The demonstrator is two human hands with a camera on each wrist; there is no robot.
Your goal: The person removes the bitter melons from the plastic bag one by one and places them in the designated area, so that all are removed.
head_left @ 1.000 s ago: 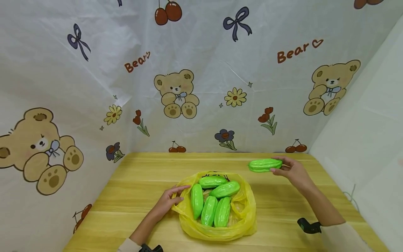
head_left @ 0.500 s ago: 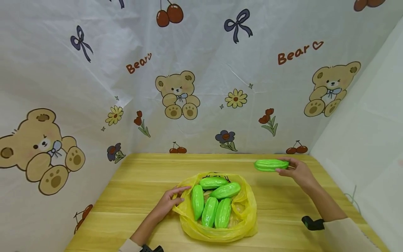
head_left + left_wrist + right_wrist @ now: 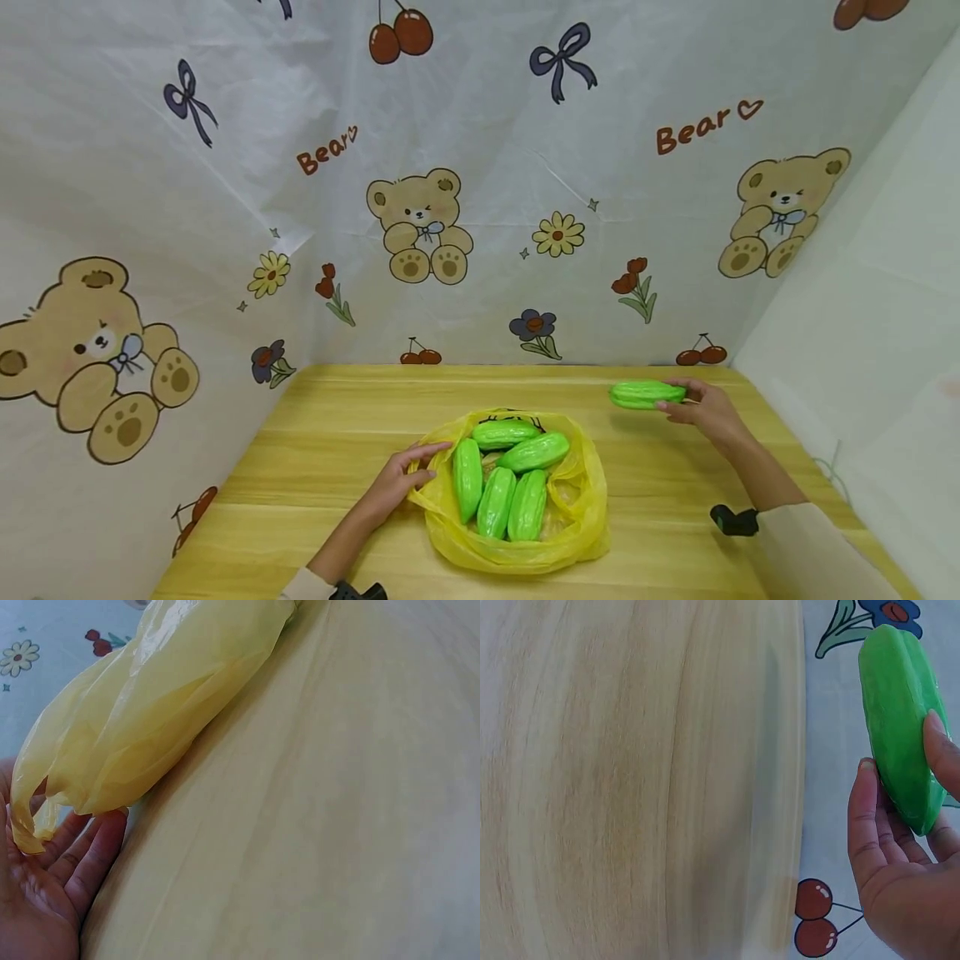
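Note:
My right hand point(image 3: 708, 412) holds a bright green, ridged bitter melon point(image 3: 645, 394) by its right end, raised above the far right of the table. In the right wrist view the thumb lies on one side of the bitter melon point(image 3: 900, 720) and the fingers on the other. At the left rim of an open yellow plastic bag point(image 3: 592, 525), my left hand point(image 3: 401, 479) holds the edge, index finger over the rim. The left wrist view shows its fingers against the bag's outside point(image 3: 150, 727). Several similar bitter melons point(image 3: 527, 504) lie inside the bag.
The light wooden table point(image 3: 352, 392) ends at a back wall point(image 3: 487, 308) covered with bear-print sheeting. Similar sheeting stands on the left, and a plain white wall point(image 3: 885, 333) on the right. A thin cord point(image 3: 836, 475) hangs by the right table edge.
My right hand has shifted slightly right with the bitter melon, away from the bag, and is nearly still over the last half second. The left hand and bag stay in place.

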